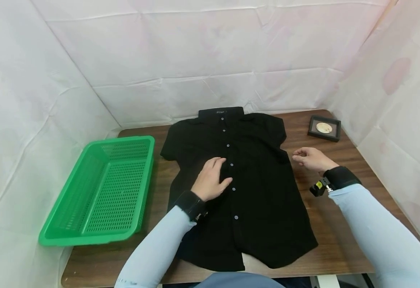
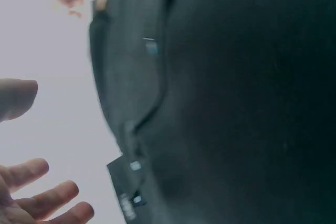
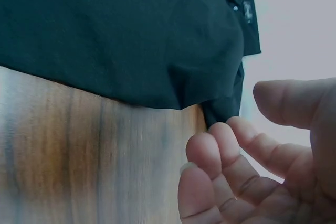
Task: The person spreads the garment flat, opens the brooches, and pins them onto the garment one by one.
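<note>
A black short-sleeved button-up shirt [image 1: 264,192] lies spread out front side up, its collar toward the back wall and pale buttons down the middle. My left hand [image 1: 211,180] is over the shirt's front near the button line, fingers spread and holding nothing; in the left wrist view, the hand [image 2: 42,198] appears apart from the cloth [image 2: 236,103]. Beside the shirt's right edge, my right hand [image 1: 313,160] hovers over the table with loosely bent fingers. The right wrist view shows nothing within those fingers [image 3: 202,156], close to the side of the shirt [image 3: 131,40].
A green perforated plastic basket [image 1: 146,188] stands left of the shirt. At the back right corner is a small black frame [image 1: 334,135] with a round cream piece inside. Under everything is a wood-grain table [image 1: 339,224], with white sheeting [image 1: 195,48] hanging behind and at both sides.
</note>
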The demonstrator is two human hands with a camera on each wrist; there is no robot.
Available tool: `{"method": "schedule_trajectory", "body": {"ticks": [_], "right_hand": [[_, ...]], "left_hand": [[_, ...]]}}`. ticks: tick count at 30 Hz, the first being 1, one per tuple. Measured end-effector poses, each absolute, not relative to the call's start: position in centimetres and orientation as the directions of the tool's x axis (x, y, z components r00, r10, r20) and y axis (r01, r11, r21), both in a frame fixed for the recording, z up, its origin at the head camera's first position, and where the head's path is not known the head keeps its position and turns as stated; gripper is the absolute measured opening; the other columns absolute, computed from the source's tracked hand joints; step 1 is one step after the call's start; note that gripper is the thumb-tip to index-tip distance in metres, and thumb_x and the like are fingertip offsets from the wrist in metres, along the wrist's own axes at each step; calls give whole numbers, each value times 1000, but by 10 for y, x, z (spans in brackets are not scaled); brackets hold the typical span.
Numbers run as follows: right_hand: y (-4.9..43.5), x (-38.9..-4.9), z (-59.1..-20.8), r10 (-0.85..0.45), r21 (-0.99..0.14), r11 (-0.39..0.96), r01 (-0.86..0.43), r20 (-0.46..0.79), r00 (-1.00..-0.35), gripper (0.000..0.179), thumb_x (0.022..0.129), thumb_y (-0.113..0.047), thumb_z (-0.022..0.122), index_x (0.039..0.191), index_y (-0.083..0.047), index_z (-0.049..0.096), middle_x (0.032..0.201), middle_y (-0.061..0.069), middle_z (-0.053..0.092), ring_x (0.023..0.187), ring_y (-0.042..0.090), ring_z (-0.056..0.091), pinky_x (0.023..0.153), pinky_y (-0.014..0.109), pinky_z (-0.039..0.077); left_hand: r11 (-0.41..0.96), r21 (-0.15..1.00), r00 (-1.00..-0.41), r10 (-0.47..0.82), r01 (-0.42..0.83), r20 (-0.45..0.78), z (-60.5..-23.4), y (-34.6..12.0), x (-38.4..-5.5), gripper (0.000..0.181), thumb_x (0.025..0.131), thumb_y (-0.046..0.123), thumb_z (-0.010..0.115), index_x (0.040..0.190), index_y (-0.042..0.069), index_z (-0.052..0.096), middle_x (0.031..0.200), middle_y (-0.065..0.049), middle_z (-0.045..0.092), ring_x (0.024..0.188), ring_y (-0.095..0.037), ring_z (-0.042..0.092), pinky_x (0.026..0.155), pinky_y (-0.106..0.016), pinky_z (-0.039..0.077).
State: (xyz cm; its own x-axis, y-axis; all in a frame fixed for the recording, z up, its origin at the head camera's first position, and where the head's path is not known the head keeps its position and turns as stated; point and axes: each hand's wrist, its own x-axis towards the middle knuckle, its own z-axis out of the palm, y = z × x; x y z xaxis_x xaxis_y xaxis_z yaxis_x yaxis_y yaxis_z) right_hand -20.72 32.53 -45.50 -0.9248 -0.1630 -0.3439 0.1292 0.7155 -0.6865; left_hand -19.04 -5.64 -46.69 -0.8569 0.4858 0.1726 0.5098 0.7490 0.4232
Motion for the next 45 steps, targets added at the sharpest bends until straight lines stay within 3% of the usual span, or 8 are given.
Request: {"method": "schedule_trajectory", "body": {"ticks": [11,17,25,32,37,40,42,45], "right_hand": [[325,-234,-467,-126,-686,704,182,-372,-920,43,103,-18,40,133,13,42,119,30,53,100,37,60,82,44,49],[327,-240,-474,-103,-718,642,269,-429,-898,34,103,-12,41,127,12,46,110,25,59,86,25,65,73,36,53],[325,-247,-485,-84,-666,707,236,-411,-908,27,96,-9,50,114,8,60,89,13,62,74,18,58,63,29,47],[321,-254,-495,-98,-668,718,194,-374,-922,21,95,-12,48,97,3,63,75,7,56,62,17,50,56,30,41],[317,-257,-495,-150,-657,744,119,-338,-929,31,101,-22,43,74,-7,49,63,2,44,56,18,41,57,32,36],[315,-259,-494,-182,-659,747,81,-321,-929,34,104,-30,40,86,-5,55,73,9,48,66,24,46,66,37,37],[314,-260,-493,-208,-661,749,51,-307,-929,42,104,-34,38,110,1,59,94,20,56,82,32,52,74,42,40],[312,-261,-492,-231,-676,736,45,-313,-921,57,105,-38,35,142,5,40,133,31,45,111,41,48,89,49,40]], "left_hand": [[869,255,-882,461,424,-103,-504,-26,-230,110,72,83,52,156,24,13,156,-19,19,140,-46,19,102,-66,28],[912,159,-888,406,379,-215,-512,-16,-236,120,63,91,48,156,25,11,158,-20,13,141,-47,13,104,-66,25],[931,64,-853,354,358,-384,-501,0,-245,130,54,85,66,156,26,11,159,-19,4,141,-48,9,99,-66,32],[922,-17,-861,354,386,-366,-497,3,-242,135,50,86,67,156,25,9,158,-20,8,139,-48,16,95,-62,40],[915,-46,-863,361,401,-354,-496,4,-240,136,49,87,65,156,25,9,158,-20,10,139,-48,19,94,-60,42],[914,-57,-861,355,401,-365,-494,6,-240,136,48,88,64,156,26,9,158,-20,10,139,-48,19,93,-61,42],[915,-62,-859,349,399,-374,-494,6,-240,136,48,89,63,156,26,9,158,-19,9,139,-47,19,94,-61,42],[916,-68,-858,342,395,-384,-494,7,-240,135,49,89,62,156,26,8,158,-18,8,140,-46,18,95,-60,41]]}}
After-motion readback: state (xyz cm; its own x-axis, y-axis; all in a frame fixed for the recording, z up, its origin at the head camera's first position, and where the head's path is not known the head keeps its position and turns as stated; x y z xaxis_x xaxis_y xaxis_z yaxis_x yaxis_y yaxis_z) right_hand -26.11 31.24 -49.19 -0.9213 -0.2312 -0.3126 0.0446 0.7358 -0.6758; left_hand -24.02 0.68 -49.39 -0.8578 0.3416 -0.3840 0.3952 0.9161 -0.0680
